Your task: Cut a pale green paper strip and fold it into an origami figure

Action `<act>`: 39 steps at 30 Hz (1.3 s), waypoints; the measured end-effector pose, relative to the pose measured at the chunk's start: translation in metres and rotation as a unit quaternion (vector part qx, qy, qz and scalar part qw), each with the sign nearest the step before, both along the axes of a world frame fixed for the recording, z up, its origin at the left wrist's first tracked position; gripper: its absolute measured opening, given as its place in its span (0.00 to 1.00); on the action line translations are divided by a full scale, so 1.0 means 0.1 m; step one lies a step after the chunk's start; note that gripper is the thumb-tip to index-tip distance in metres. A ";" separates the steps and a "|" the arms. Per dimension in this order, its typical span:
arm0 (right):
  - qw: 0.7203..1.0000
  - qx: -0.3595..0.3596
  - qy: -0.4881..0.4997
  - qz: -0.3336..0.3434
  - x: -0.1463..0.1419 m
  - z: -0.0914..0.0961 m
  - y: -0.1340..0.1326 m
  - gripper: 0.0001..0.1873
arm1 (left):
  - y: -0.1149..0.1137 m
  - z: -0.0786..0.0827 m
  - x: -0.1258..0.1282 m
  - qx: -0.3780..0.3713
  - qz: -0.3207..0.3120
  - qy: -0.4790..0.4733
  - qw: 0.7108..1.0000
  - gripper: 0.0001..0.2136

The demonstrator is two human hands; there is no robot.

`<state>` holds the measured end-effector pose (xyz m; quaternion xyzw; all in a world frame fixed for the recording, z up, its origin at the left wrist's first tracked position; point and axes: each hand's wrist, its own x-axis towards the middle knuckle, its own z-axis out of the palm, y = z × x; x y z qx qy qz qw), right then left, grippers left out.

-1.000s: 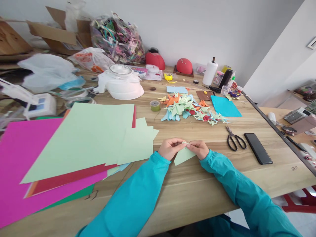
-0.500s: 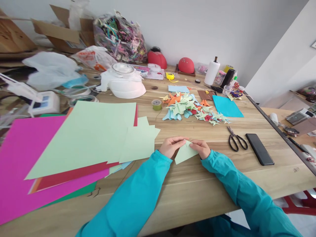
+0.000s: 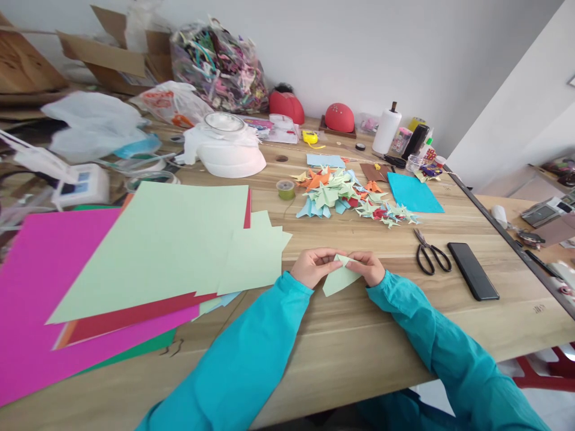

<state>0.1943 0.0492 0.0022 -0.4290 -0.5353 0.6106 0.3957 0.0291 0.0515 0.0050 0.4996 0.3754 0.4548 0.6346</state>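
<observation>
A small folded piece of pale green paper point(image 3: 340, 282) is pinched between my two hands over the front middle of the table. My left hand point(image 3: 315, 266) grips its upper left edge, thumb on top. Opposite it, my right hand point(image 3: 369, 267) holds the upper right edge, with the thumb close to the left one. The fingers behind the paper are partly hidden. To the left lie stacked pale green sheets point(image 3: 162, 245), some small and some large. Beyond my hands is a heap of folded paper cranes point(image 3: 335, 190) in green, orange, blue and red.
Scissors point(image 3: 430, 251) and a black phone point(image 3: 472, 270) lie to the right. A spool of green thread point(image 3: 286, 190) stands near the cranes, a turquoise sheet point(image 3: 415, 193) at their right. Magenta paper point(image 3: 31, 335) sticks out under the stack. A white cap point(image 3: 229, 146) sits behind it.
Both thumbs have come closer together at the paper's top. The paper has tilted a little and its lower left corner has shifted slightly right and up.
</observation>
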 end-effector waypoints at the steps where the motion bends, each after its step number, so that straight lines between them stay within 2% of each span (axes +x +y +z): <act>1: 1.000 0.007 -0.003 -0.003 0.00 0.00 0.00 0.16 | 0.00 0.01 0.00 0.010 0.001 0.006 1.000 0.15; 8: 0.999 0.029 -0.032 -0.008 0.02 0.01 0.03 0.18 | 0.00 0.03 -0.02 0.065 0.003 0.039 0.997 0.13; 14: 0.999 0.022 -0.030 -0.006 0.03 -0.01 0.04 0.19 | 0.01 0.04 -0.03 0.060 -0.011 0.048 0.997 0.13; 20: 0.999 0.041 -0.030 -0.004 0.03 -0.01 0.04 0.19 | -0.01 0.06 -0.02 0.084 0.014 0.058 0.995 0.11; 29: 0.996 0.064 -0.053 -0.006 0.02 0.05 0.02 0.19 | -0.02 0.07 -0.01 0.095 0.014 0.058 0.994 0.09; 39: 0.997 0.056 -0.048 -0.004 0.02 0.00 0.03 0.20 | -0.01 0.10 -0.03 0.098 0.004 0.056 0.994 0.09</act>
